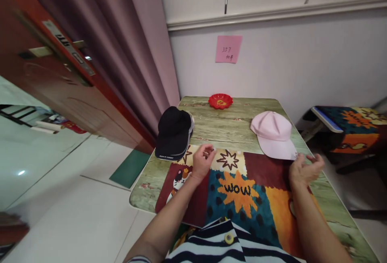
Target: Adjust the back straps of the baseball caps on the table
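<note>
My left hand (204, 162) hovers over the patterned cloth mat, palm turned inward, its fingers loosely bent with nothing visible in them. To its left sits a black cap (173, 132), its brim facing me, apart from the hand. My right hand (305, 169) is at the mat's right side, fingers apart and half curled. Just beyond it lies a pink cap (272, 128) with its brim pointing toward that hand. The fingertips are right by the brim's edge; I cannot tell whether they touch it.
The patterned mat (236, 190) covers the near part of the wood-print table (223, 124). A red scalloped dish (220, 101) stands at the far edge. A pink note (228, 49) is on the wall. A wooden door (90, 105) and curtain stand left, a stool (352, 128) right.
</note>
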The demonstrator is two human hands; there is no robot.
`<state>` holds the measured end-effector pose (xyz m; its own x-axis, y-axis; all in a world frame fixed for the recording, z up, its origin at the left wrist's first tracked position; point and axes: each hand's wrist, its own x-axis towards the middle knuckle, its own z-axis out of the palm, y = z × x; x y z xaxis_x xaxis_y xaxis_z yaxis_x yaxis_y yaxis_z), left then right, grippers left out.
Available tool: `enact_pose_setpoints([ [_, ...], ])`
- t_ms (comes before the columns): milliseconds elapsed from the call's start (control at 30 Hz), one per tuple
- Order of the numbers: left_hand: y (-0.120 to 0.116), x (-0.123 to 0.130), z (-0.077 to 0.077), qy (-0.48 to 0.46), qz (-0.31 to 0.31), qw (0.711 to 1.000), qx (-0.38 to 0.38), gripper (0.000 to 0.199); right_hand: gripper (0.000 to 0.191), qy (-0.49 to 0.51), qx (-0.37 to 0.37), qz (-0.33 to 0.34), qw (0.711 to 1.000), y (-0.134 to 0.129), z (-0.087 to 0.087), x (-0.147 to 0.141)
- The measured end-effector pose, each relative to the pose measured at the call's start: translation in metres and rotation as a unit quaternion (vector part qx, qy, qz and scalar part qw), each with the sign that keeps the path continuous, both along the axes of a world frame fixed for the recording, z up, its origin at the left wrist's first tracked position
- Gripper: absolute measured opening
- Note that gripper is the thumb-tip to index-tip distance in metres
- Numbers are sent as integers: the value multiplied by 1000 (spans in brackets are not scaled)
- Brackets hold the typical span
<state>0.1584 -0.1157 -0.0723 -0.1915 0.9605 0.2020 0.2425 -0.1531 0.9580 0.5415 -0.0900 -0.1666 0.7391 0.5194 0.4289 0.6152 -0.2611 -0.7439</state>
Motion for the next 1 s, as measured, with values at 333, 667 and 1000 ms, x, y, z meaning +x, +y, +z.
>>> enact_pose_setpoints([
  [333,92,-154,83,305,316,895,81,55,47,-30,37,-23,999,-5,6,-8],
  [667,113,-169,48,245,277,928,39,35,44,-39,27,-15,999,-5,3,-5],
  [1000,107,-171,53,130,330,928,111,33,45,-33,19,-6,999,-4,3,-6],
])
